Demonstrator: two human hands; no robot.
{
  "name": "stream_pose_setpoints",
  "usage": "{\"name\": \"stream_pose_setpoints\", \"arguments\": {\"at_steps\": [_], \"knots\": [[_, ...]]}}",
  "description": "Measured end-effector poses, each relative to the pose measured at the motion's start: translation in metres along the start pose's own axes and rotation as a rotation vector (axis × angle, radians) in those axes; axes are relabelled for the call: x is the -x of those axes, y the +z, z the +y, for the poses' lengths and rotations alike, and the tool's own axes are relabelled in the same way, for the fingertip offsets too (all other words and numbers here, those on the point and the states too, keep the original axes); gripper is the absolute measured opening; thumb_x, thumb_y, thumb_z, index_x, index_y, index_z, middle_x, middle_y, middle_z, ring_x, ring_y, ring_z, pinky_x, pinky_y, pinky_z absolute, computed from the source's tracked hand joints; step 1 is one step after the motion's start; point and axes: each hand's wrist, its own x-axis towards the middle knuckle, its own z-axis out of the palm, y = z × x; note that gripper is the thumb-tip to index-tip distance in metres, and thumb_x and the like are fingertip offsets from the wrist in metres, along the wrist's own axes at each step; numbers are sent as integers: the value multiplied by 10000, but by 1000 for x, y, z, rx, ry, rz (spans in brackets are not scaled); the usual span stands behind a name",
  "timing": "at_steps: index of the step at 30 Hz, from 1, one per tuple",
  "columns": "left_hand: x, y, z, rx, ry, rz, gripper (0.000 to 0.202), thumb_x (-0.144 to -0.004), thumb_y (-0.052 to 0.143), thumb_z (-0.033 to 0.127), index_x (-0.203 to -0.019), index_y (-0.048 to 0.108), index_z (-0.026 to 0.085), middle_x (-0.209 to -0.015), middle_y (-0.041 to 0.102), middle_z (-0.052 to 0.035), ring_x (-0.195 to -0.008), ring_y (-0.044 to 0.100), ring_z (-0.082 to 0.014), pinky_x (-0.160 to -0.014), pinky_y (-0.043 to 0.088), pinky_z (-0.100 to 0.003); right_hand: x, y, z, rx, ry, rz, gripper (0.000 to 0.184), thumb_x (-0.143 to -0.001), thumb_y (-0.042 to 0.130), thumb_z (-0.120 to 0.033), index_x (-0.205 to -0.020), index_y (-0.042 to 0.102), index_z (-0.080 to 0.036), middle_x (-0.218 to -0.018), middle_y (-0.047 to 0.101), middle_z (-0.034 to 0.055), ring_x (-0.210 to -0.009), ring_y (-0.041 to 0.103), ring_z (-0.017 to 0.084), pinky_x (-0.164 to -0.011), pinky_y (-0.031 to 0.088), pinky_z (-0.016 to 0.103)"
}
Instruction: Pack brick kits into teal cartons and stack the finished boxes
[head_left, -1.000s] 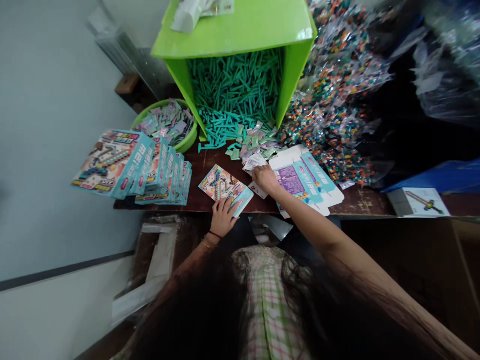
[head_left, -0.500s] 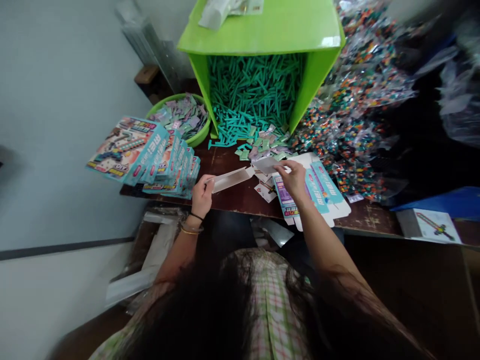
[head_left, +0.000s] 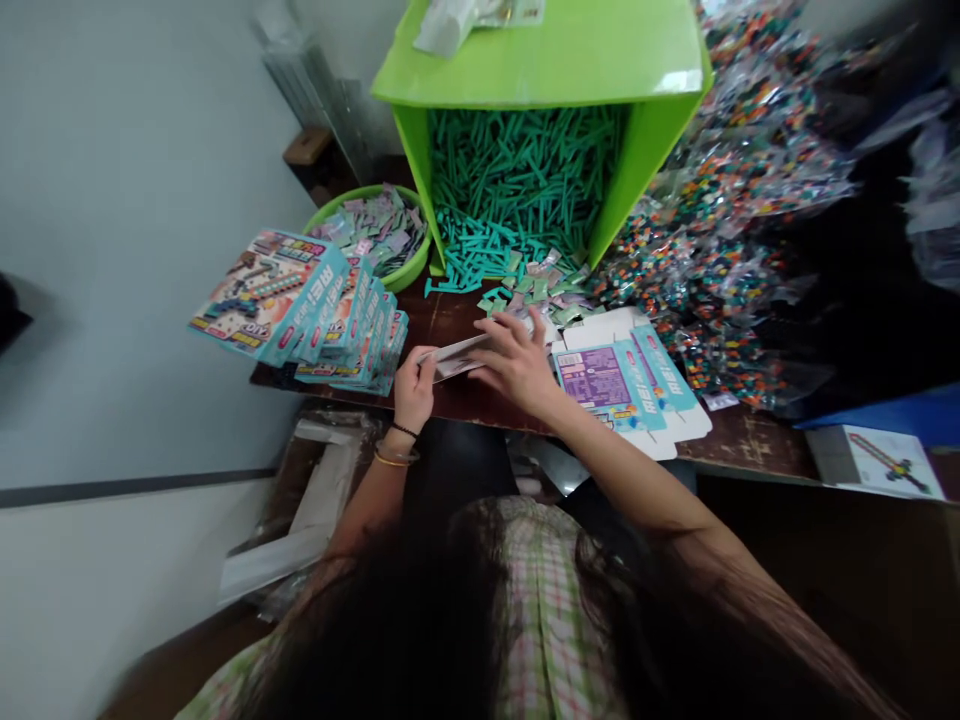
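Note:
My left hand (head_left: 415, 388) grips the near-left end of a small cardboard box (head_left: 454, 358), held tilted above the table with its pale inside showing. Over the box's right end lies my right hand (head_left: 516, 362), its fingers stretched out and spread, touching or very near the box; its palm hides that end. Flattened teal and purple box blanks (head_left: 607, 375) lie to the right of this hand. Beyond the fingers, small green and pink sachets (head_left: 544, 290) are scattered on the table.
A lime-green bin (head_left: 547, 65) on its side holds many teal hammer-shaped sticks (head_left: 525, 170). At left are stacked printed boxes (head_left: 274, 295) and a green basket (head_left: 416, 268) of sachets. Bags of coloured bricks (head_left: 720, 230) pile up at right, above a white box (head_left: 892, 462) near the table edge.
My right hand has moved left onto the box with its fingers spread. The pale card it held before no longer shows in its fingers. My left hand still holds the box.

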Motion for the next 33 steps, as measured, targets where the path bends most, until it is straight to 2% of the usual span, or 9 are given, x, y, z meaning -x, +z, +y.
{"name": "stream_pose_setpoints", "arguments": {"at_steps": [3, 7, 12, 16, 20, 23, 26, 29, 33], "knots": [[5, -8, -6, -59, -12, 120, 567, -999, 428, 704, -933, 676, 199, -857, 721, -47, -826, 661, -198, -765, 509, -301, 12, 28, 23, 84, 246, -72, 329, -1025, 580, -445, -1289, 680, -275, -1480, 587, 99, -1415, 463, 323, -1229, 261, 598], [14, -10, -8, -122, 8, 152, 514, -1032, 412, 635, -977, 677, 198, -900, 734, -58, -860, 679, -205, -802, 525, -313, 37, 47, 71, 262, 675, -299, 402, -1029, 487, -251, -1397, 601, -134, -1297, 669, 229, -1339, 494, 399, -1176, 238, 698], [25, 7, 6, -186, 117, -19, 380, -1066, 400, 453, -1058, 685, 201, -1065, 750, -100, -1027, 697, -230, -959, 531, -365, 57, 50, 89, 258, 605, -488, 377, -1000, 428, -103, -1281, 678, -132, -1000, 747, 181, -1152, 578, 346, -1181, 223, 664], [27, 14, 12, -184, 139, -52, 332, -1059, 418, 393, -1082, 683, 195, -1106, 745, -115, -1066, 689, -244, -997, 523, -392, 59, 40, 82, 207, 630, -499, 323, -1016, 478, -135, -1213, 733, -168, -1154, 749, 171, -1190, 568, 345, -1194, 229, 636], [25, 13, 11, -192, 142, -34, 339, -1062, 403, 384, -1076, 683, 193, -1094, 749, -109, -1063, 693, -235, -986, 529, -384, 75, 40, 43, 78, 482, -509, 322, -1061, 504, -301, -1270, 729, -205, -1318, 708, 146, -1288, 566, 319, -1205, 332, 552], [23, 11, 10, -191, 134, -40, 327, -1059, 408, 376, -1079, 679, 194, -1097, 753, -106, -1063, 697, -231, -985, 533, -382, 114, 46, -3, -27, 328, -570, 575, -968, 666, -460, -1426, 635, -112, -1441, 626, 223, -1370, 541, 371, -1161, 433, 556], [24, 9, 9, -190, 104, -50, 319, -1058, 413, 378, -1082, 676, 200, -1104, 757, -101, -1065, 702, -230, -989, 536, -382, 159, 47, -28, -128, 220, -588, 554, -947, 666, -331, -1458, 613, -127, -1508, 576, 224, -1436, 504, 375, -1177, 435, 591], [24, 8, 9, -184, 110, -47, 335, -1062, 407, 392, -1088, 678, 197, -1099, 756, -102, -1073, 704, -229, -990, 536, -378, 177, 34, -19, -324, 260, -493, 391, -954, 488, -117, -1212, 762, -223, -1271, 740, 139, -1245, 664, 280, -1048, 564, 501], [25, 10, 11, -191, 112, -60, 339, -1060, 413, 401, -1074, 685, 199, -1088, 758, -101, -1059, 703, -228, -978, 540, -375, 136, 6, -5, -452, 474, -187, 411, -954, 418, -98, -1037, 787, -258, -1081, 777, 85, -1038, 725, 239, -930, 609, 463]]}}
